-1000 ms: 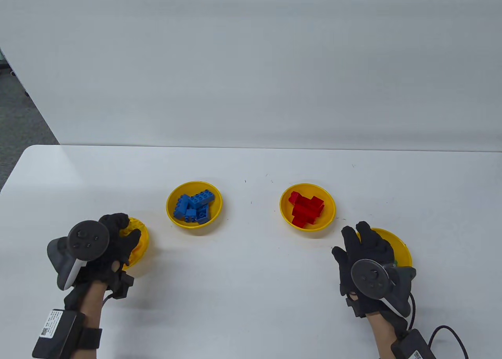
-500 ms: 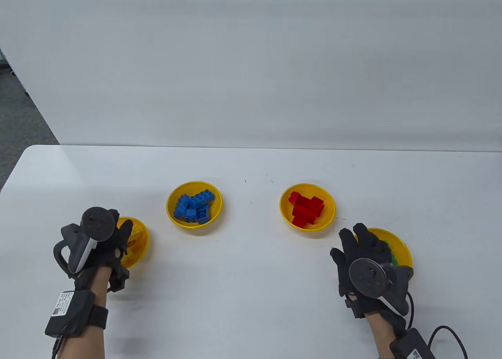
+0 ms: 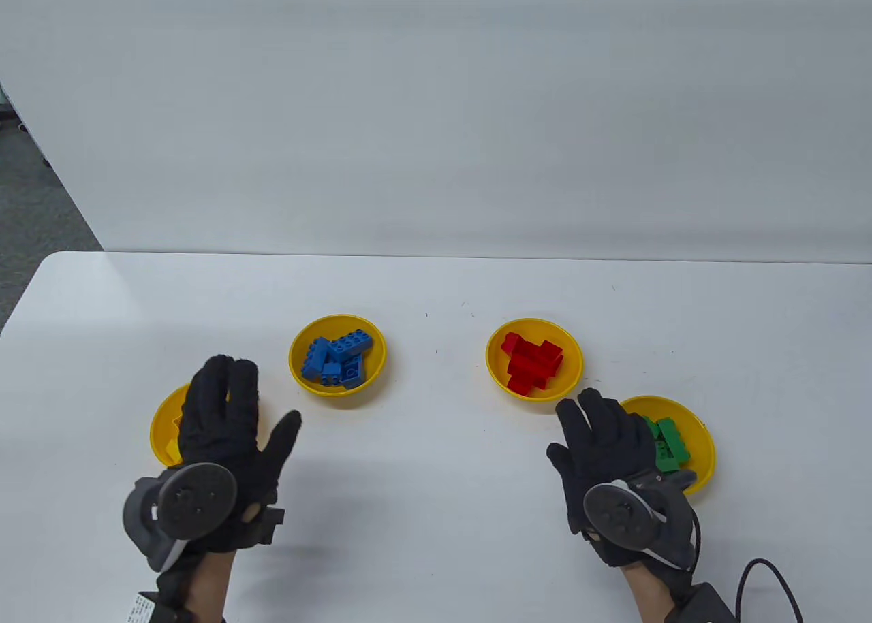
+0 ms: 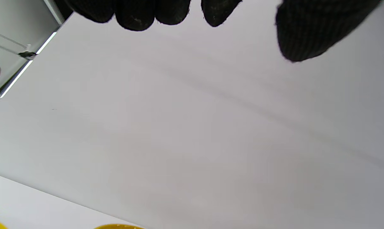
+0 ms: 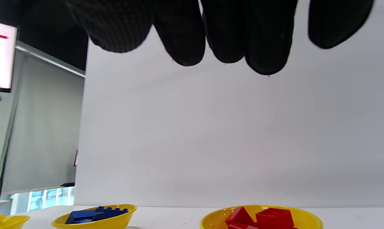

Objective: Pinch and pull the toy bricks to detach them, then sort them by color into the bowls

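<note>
Table view shows your two black-gloved hands flat and low over the white bench, holding nothing. Your left hand [image 3: 228, 439] has its fingers straight with the thumb spread wide, partly covering a yellow plastic bowl of yellow bricks [image 3: 163, 432]. Your right hand [image 3: 603, 446] has relaxed, straight fingers beside the yellow bowl of green bricks [image 3: 698, 439]. Farther back, blue bricks [image 3: 338, 359] fill one yellow bowl [image 3: 300, 371] and red bricks [image 3: 533, 363] fill another [image 3: 496, 361]. No joined bricks lie loose on the bench, so sorting looks finished. If so, lift both hands straight up and back, keeping clear of the bowl rims so nothing tips.
</note>
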`<state>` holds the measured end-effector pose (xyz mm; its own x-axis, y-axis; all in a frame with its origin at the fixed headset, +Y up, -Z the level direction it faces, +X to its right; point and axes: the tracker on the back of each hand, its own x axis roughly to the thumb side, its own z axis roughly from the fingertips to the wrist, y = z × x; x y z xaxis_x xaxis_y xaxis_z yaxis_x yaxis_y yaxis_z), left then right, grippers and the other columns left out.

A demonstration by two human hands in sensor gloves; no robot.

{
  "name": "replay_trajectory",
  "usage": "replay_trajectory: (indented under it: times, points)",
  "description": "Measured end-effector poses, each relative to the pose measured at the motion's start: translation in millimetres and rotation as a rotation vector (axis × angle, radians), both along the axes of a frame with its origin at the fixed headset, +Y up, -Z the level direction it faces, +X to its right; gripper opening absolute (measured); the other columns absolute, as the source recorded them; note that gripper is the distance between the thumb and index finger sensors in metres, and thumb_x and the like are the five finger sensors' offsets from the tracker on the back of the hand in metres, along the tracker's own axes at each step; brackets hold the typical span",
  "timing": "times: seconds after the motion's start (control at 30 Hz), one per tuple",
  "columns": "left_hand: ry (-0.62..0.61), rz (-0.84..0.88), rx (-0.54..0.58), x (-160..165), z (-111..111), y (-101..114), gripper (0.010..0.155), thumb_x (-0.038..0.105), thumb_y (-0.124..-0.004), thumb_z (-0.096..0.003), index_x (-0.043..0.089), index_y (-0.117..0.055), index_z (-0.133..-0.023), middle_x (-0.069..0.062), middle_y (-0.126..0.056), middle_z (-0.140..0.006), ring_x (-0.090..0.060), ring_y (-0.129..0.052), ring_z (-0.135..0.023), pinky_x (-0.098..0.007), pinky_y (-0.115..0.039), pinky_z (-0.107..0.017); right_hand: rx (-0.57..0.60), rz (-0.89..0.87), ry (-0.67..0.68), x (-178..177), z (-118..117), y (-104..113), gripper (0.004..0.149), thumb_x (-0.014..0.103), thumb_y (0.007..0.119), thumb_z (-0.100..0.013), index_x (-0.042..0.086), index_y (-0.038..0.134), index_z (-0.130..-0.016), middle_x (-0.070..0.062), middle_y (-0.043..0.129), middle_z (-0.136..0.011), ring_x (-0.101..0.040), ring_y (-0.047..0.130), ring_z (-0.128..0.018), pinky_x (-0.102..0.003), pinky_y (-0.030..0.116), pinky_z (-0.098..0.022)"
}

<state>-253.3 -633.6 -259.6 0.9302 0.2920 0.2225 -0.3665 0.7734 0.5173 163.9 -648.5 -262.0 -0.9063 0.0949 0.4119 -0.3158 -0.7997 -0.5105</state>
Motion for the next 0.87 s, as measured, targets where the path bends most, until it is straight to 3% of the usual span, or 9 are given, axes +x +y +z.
replay_trajectory:
  times: [0.13, 0.23, 0.4, 0.6, 0.87]
  points:
    - [-0.044, -0.229, -0.092, 24.0, 7.5, -20.1, 0.093, 0.071, -0.075, -0.0447, 0.038, -0.025, -0.116, -0.014, -0.016, -0.125, -0.052, -0.022, -0.115, -0.077, -0.030, -0.074, 0.091, 0.212, 0.053, -18.6, 9.9, -9.5, 0.071, 0.044, 0.075, -0.041, 0.017, 0.056, -0.104, -0.022, 0.045, -0.111, -0.057, 0.053, -0.096, -0.083, 0.045, -0.056]
    - [-0.031, -0.356, -0.135, 30.6, 3.5, -29.6, 0.095, 0.075, -0.072, -0.0433, 0.042, -0.020, -0.115, -0.012, -0.009, -0.125, -0.050, -0.015, -0.115, -0.077, -0.026, -0.074, 0.050, 0.299, 0.056, -24.7, 7.7, -19.1, 0.079, 0.051, 0.073, -0.041, 0.023, 0.043, -0.108, -0.020, 0.031, -0.114, -0.058, 0.037, -0.100, -0.087, 0.033, -0.056]
    - [-0.013, -0.433, -0.233, 27.5, -8.7, -46.2, 0.094, 0.075, -0.072, -0.0430, 0.043, -0.021, -0.115, -0.011, -0.006, -0.124, -0.050, -0.011, -0.114, -0.076, -0.025, -0.074, -0.046, 0.315, 0.011, -22.8, -2.6, -31.7, 0.079, 0.050, 0.073, -0.041, 0.022, 0.044, -0.108, -0.020, 0.036, -0.114, -0.057, 0.041, -0.100, -0.087, 0.034, -0.056]
    - [0.004, -0.408, -0.307, 19.4, -17.4, -54.2, 0.094, 0.074, -0.073, -0.0435, 0.041, -0.022, -0.115, -0.013, -0.007, -0.123, -0.050, -0.013, -0.114, -0.076, -0.026, -0.074, -0.144, 0.260, -0.050, -6.3, -14.9, -41.2, 0.075, 0.047, 0.073, -0.041, 0.018, 0.050, -0.107, -0.025, 0.041, -0.112, -0.058, 0.047, -0.099, -0.086, 0.037, -0.056]
    - [0.009, -0.404, -0.364, 16.9, -22.1, -61.3, 0.093, 0.073, -0.074, -0.0439, 0.040, -0.024, -0.116, -0.014, -0.008, -0.123, -0.051, -0.014, -0.114, -0.076, -0.026, -0.074, -0.173, 0.215, -0.070, -1.1, -17.4, -40.4, 0.072, 0.044, 0.073, -0.041, 0.015, 0.056, -0.105, -0.027, 0.046, -0.110, -0.058, 0.051, -0.098, -0.086, 0.039, -0.057]
